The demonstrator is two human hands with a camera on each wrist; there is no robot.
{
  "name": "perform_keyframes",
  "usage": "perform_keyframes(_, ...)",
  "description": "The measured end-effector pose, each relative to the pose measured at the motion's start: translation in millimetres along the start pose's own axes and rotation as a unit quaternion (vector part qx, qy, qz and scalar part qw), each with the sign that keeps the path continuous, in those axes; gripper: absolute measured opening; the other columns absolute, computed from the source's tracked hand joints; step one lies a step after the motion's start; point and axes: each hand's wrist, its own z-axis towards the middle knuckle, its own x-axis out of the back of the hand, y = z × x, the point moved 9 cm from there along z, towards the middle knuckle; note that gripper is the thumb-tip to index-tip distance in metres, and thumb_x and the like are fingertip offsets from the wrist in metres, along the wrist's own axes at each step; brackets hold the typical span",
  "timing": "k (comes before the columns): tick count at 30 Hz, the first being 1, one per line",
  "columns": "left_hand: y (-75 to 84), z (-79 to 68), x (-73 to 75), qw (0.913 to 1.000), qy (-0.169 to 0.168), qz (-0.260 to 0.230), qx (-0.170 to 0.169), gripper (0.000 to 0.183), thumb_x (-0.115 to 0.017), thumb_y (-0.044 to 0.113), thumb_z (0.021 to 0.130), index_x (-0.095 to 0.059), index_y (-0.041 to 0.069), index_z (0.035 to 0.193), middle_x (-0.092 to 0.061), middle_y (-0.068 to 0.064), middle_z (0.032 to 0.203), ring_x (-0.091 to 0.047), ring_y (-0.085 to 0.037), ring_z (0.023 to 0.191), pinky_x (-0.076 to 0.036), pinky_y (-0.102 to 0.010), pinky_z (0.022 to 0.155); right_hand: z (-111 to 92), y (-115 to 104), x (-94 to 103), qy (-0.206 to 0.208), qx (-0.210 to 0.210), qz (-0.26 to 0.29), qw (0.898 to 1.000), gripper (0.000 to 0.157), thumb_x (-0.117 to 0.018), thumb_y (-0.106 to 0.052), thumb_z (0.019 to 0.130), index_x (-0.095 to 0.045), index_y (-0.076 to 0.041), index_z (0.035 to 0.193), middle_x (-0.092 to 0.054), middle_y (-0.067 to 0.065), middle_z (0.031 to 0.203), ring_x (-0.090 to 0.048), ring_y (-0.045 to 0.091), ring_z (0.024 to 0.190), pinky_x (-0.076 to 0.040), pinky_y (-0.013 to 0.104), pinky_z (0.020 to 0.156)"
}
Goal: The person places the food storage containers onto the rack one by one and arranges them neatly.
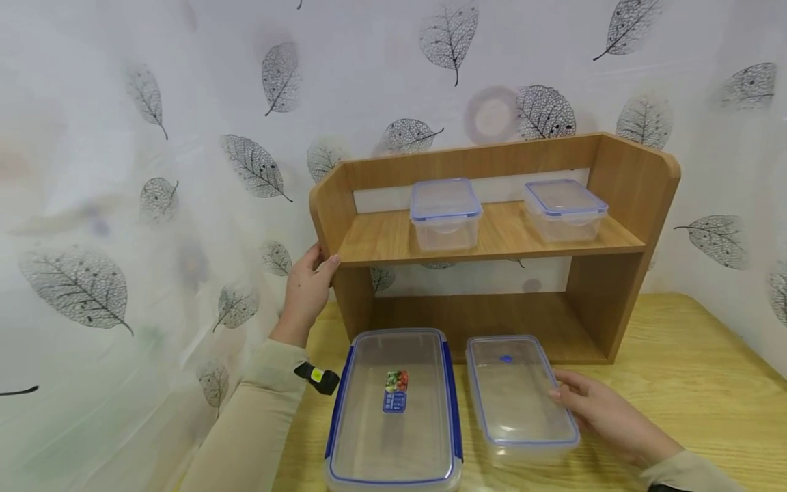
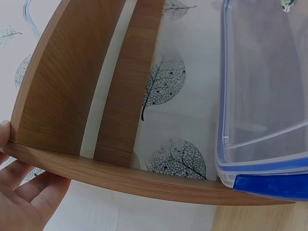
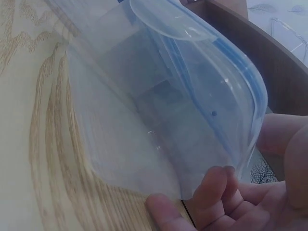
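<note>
At the left end of a two-tier wooden shelf (image 1: 467, 161), my left hand (image 1: 307, 290) grips the upright side panel, thumb on its front edge and fingers behind. The left wrist view shows that hand's fingers wrapped about the panel (image 2: 91, 172). My right hand (image 1: 605, 413) holds the right side of a clear food container (image 1: 516, 403) with a thin blue seal in its lid. In the right wrist view, fingertips (image 3: 214, 185) press against the container's wall, and the thumb is near the lid rim. A larger clear container (image 1: 399, 444) with dark blue side clips stands beside it.
Two small lidded containers, one on the left (image 1: 445, 215) and one on the right (image 1: 565, 208), sit on the upper shelf. The wooden table (image 1: 682, 355) extends right of the shelf. A leaf-patterned covering (image 1: 184, 102) hangs behind and along the left.
</note>
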Motion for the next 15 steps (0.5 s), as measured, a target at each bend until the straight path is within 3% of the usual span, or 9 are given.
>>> perform_keyframes(2, 0.1, -0.2, -0.4, 1.0000, 0.000, 0.001, 0.002, 0.057, -0.056, 0.038, 0.105, -0.039, 0.024, 0.158, -0.048, -0.004, 0.153, -0.052, -0.027, 0.133, -0.053, -0.045, 0.100, -2, 0, 2.7, 0.013, -0.005, -0.022, 1.000, 0.071, -0.045, -0.018, 0.110, -0.004, 0.024, 0.149, -0.047, 0.034, 0.141, -0.063, 0.018, 0.112, -0.058, 0.033, 0.089)
perform_keyframes(5, 1.2, -0.5, -0.2, 1.0000, 0.001, 0.003, 0.002, 0.057, -0.055, 0.038, 0.105, -0.039, 0.024, 0.158, -0.048, -0.004, 0.153, -0.051, -0.028, 0.133, -0.053, -0.045, 0.099, -5, 1, 7.6, 0.033, -0.015, -0.044, 0.998, 0.071, -0.047, -0.020, 0.109, -0.007, 0.022, 0.150, -0.039, 0.041, 0.142, -0.062, 0.024, 0.115, -0.057, 0.031, 0.089)
perform_keyframes(9, 2.9, -1.2, 0.3, 1.0000, 0.001, 0.003, -0.001, 0.057, -0.055, 0.037, 0.105, -0.039, 0.022, 0.158, -0.048, -0.005, 0.153, -0.051, -0.028, 0.133, -0.053, -0.045, 0.100, -8, 0, 20.1, 0.076, -0.024, -0.069, 0.994, 0.071, -0.051, -0.023, 0.108, -0.013, 0.015, 0.154, -0.036, 0.039, 0.145, -0.060, 0.023, 0.116, -0.055, 0.025, 0.090)
perform_keyframes(14, 2.5, -1.1, 0.4, 1.0000, 0.002, -0.001, -0.002, 0.057, -0.055, 0.036, 0.105, -0.039, 0.022, 0.158, -0.048, -0.006, 0.153, -0.051, -0.029, 0.134, -0.053, -0.045, 0.100, -11, -1, 34.3, 0.106, -0.029, -0.092, 0.990, 0.071, -0.052, -0.026, 0.108, -0.018, 0.013, 0.155, -0.033, 0.037, 0.150, -0.056, 0.000, 0.111, -0.052, 0.019, 0.089)
perform_keyframes(15, 2.1, -1.0, 0.4, 1.0000, 0.002, -0.001, -0.001, 0.057, -0.055, 0.036, 0.105, -0.038, 0.022, 0.158, -0.047, -0.006, 0.154, -0.051, -0.029, 0.134, -0.053, -0.045, 0.100, -11, 0, 36.3, 0.107, -0.031, -0.096, 0.989, 0.071, -0.052, -0.026, 0.108, -0.018, 0.013, 0.155, -0.032, 0.038, 0.150, -0.055, 0.001, 0.113, -0.051, 0.019, 0.089)
